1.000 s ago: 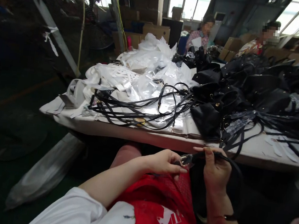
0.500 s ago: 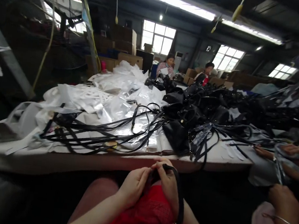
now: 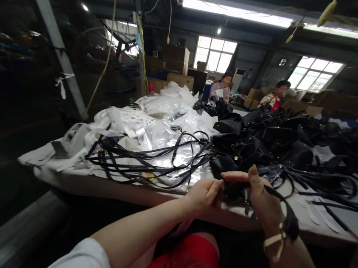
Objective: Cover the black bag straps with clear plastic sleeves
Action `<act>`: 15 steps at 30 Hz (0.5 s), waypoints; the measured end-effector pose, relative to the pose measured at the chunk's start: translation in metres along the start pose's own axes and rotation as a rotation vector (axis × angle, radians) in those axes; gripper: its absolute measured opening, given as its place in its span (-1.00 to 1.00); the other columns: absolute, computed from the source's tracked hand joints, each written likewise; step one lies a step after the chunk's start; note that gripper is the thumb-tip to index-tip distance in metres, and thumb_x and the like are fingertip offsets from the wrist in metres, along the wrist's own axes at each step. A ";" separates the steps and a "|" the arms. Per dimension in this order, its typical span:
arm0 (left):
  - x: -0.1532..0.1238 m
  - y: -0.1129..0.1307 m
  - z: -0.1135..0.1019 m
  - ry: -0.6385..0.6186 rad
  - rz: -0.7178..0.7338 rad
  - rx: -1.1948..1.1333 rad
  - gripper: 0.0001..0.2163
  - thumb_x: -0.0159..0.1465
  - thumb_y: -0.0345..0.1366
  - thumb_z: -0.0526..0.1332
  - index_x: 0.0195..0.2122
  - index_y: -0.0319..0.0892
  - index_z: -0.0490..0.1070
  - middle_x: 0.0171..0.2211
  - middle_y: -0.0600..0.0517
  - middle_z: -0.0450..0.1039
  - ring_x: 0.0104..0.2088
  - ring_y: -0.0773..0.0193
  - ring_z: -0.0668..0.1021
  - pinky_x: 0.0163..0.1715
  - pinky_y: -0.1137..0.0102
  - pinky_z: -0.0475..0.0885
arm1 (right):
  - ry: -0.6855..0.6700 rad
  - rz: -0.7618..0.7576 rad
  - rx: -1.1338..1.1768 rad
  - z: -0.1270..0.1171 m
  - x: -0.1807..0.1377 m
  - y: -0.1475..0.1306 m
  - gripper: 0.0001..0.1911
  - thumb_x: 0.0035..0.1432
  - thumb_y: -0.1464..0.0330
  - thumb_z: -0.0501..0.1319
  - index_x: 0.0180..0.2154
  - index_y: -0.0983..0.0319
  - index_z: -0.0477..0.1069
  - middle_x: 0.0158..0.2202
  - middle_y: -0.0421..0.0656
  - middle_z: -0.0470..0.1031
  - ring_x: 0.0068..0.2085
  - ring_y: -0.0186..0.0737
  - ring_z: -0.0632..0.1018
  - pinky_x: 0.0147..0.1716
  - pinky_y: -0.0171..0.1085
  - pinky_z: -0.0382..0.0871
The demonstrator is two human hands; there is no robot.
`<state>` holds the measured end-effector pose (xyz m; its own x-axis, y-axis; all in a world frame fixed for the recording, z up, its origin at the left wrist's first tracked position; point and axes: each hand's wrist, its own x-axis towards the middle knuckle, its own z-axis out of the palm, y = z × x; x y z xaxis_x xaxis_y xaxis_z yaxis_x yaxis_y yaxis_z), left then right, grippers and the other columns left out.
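Note:
My left hand (image 3: 203, 197) is closed in a pinch at the front edge of the table. What lies between its fingertips is dark and partly hidden. Close beside it, my right hand (image 3: 263, 202) has its thumb raised and its fingers reaching toward the left hand. A black strap (image 3: 289, 216) comes out of the right hand and curves over its outer side to the wrist, near a gold-coloured band (image 3: 273, 242). Just behind the hands lies a black bag (image 3: 220, 166). Many thin black straps (image 3: 137, 163) with metal clips spread to the left.
Clear plastic bags (image 3: 165, 143) and white sheets cover the left of the table (image 3: 109, 188). Black bags (image 3: 271, 139) are heaped at the right and back. Two people (image 3: 221, 89) sit across the table. A slanted metal post (image 3: 57, 44) stands at left.
Both hands have risen from above my lap to the table edge and moved right. The right thumb now stands up, fingers stretched. The view has turned left; the neighbour's hands are out of frame.

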<state>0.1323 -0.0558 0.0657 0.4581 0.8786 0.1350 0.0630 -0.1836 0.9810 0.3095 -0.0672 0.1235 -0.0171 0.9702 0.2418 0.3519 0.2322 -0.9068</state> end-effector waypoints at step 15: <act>0.036 0.029 -0.013 -0.123 -0.038 -0.410 -0.32 0.10 0.40 0.04 -0.34 -0.25 0.37 -0.66 0.07 0.41 -0.76 0.35 0.40 -0.75 0.48 0.25 | -0.137 0.158 0.401 -0.010 0.053 -0.050 -0.34 0.18 -0.15 0.09 -0.20 0.28 0.64 -0.03 0.11 0.59 0.04 0.14 0.57 -0.12 -0.02 0.55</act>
<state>0.1387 -0.0235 0.1011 0.5662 0.8177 0.1040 -0.2640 0.0603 0.9626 0.3004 -0.0284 0.1851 -0.1258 0.9898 0.0666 -0.0303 0.0633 -0.9975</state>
